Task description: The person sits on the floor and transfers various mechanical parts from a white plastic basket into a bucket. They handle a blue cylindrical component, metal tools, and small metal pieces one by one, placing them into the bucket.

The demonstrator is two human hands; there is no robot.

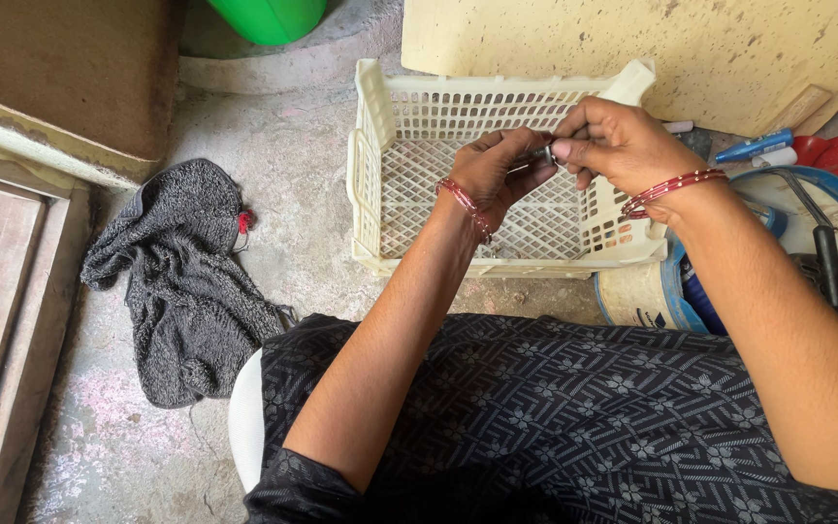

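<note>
We are pinching a small metal piece (542, 155) between our left hand (495, 167) and right hand (616, 146), over the cream crate (377, 146); grey cloth (181, 281) lying at nine o'clock.

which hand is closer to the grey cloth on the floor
Left. The left hand is over the crate, nearer the grey cloth; the right hand is farther off, past it.

Crate (380, 146) on floor (303, 175), cloth (181, 281) left, bucket (647, 291) right.
</note>
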